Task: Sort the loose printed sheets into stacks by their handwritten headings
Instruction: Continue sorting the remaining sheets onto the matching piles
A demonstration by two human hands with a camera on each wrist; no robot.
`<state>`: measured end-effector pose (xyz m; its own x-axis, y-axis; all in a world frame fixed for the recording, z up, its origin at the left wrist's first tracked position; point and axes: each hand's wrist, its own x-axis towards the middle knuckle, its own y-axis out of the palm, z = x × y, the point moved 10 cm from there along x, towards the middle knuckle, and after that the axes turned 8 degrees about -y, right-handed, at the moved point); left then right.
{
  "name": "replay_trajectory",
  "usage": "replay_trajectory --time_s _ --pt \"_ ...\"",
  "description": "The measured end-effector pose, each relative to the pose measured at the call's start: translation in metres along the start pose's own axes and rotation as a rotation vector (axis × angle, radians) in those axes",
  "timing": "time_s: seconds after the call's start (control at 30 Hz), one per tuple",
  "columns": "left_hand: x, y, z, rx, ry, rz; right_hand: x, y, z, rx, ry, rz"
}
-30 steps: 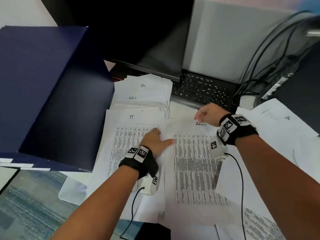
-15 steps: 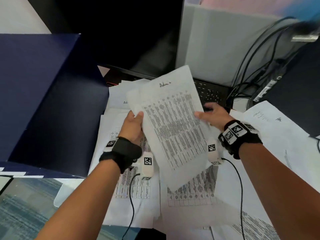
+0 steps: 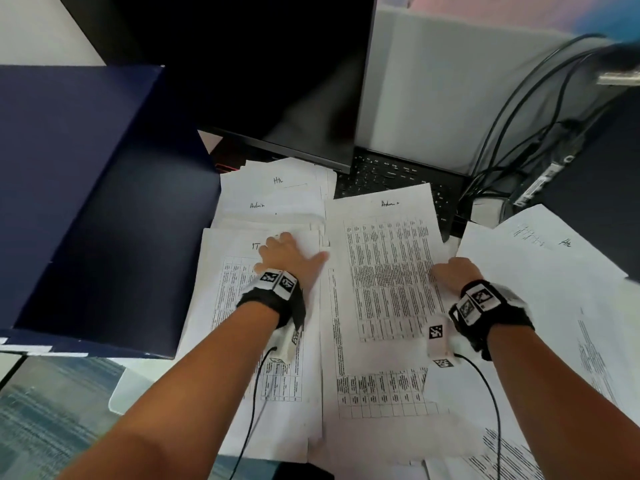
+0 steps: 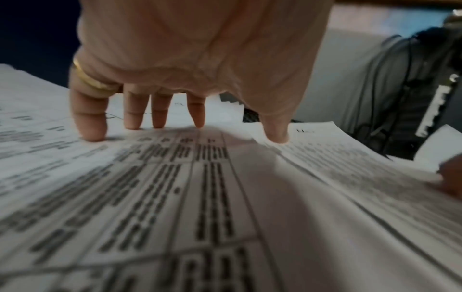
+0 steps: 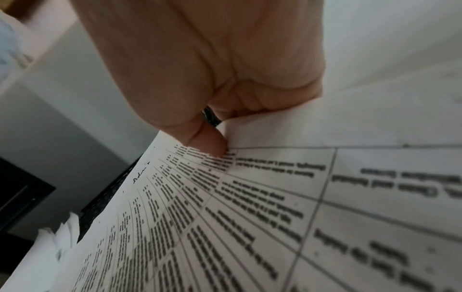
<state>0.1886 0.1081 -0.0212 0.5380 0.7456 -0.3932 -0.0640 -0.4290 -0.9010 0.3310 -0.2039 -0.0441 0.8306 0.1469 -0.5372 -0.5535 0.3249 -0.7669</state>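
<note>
Head view: Admin sheet [image 3: 384, 271], thin, limp, crease-prone, lying mid-counter between stacks; right hand [image 3: 453, 273] pinches its right edge, left hand [image 3: 285, 256] flat, fingers spread on IT stack [image 3: 228, 306]; best lifted by an edge.

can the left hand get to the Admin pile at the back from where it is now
Probably yes. The left hand lies open on the IT sheet, and the Admin pile sits just beyond its fingertips with nothing between.

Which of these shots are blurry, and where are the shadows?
Head view: mostly sharp, top right corner smeared, monitor nearly black. Left wrist view: near print blurred; left hand casts a shadow on the sheet. Right wrist view: near text soft, thumb fairly sharp.
</note>
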Motion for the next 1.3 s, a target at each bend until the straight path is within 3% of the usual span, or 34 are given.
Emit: replay_trajectory --time_s 0.17,0.37,0.47,0.63,0.7,0.8,0.97,1.07,1.17,1.23,1.3 --pt "-0.001 0.024 -0.012 0.166 -0.051 0.015 0.006 0.007 -0.011 0.093 -0.011 -0.025" --pt "0.005 0.009 -0.006 -0.054 -0.055 0.006 0.003 0.000 -0.020 0.194 0.004 -0.089" --pt "0.011 -0.003 -0.007 -0.166 -0.005 -0.038 0.003 -0.003 -0.022 0.158 -0.026 -0.114" --pt "0.004 -0.004 -0.035 0.165 0.223 -0.105 0.000 -0.002 -0.031 0.103 -0.024 -0.094" --pt "-0.002 0.008 -0.043 0.149 0.282 -0.031 0.002 -0.007 -0.038 0.097 -0.008 -0.091" --pt "-0.011 0.036 -0.049 0.001 0.322 0.231 0.007 -0.013 -0.039 0.128 -0.043 -0.068" --pt "-0.026 0.047 -0.049 -0.403 0.252 0.377 0.015 -0.012 -0.028 0.286 -0.087 -0.065" --pt "-0.034 0.031 -0.061 -0.443 0.389 0.275 0.016 -0.003 -0.019 0.197 -0.100 -0.023" --pt "-0.027 -0.007 -0.059 -0.399 0.396 -0.071 0.017 0.006 -0.023 0.161 -0.073 0.015" --pt "-0.011 -0.012 -0.046 -0.093 0.225 -0.201 0.018 0.007 -0.025 0.157 -0.058 0.014" --pt "0.001 0.004 -0.026 0.135 0.035 -0.083 0.020 0.007 -0.026 0.161 -0.048 0.006"
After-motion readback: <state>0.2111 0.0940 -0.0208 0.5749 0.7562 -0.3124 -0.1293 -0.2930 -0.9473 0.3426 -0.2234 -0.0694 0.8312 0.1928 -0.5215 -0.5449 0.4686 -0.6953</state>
